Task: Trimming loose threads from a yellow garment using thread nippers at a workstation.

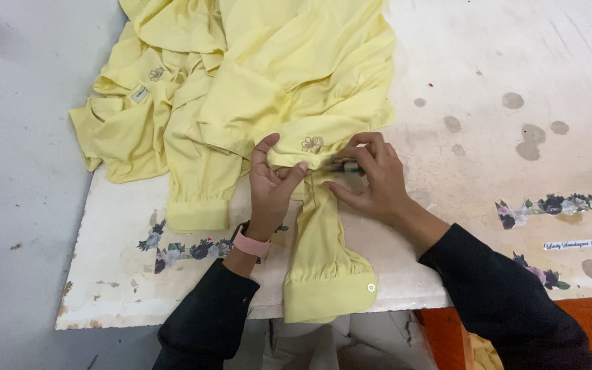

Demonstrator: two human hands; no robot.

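From the head camera, a pale yellow garment (pixel 255 75) lies bunched across a worn white surface (pixel 515 62) marked with grey spots and strips of floral tape (pixel 556 204). One sleeve (pixel 323 260) runs toward the person and its buttoned cuff (pixel 330 294) hangs over the near edge.

The left hand (pixel 272 185), wearing a pink wristband (pixel 251 243), is held upright against a folded edge of the fabric, its fingers (pixel 289 179) pinching the cloth just below a small embroidered flower (pixel 312 144). The right hand (pixel 371 178) sits just beside it, fingers (pixel 354 157) pressed together around a small dark tool (pixel 349 166), mostly hidden, held against the same fold. Both arms are in black sleeves (pixel 508 294).

A second cuff (pixel 196 216) lies left of the hands, and a small label (pixel 140 94) shows farther up.
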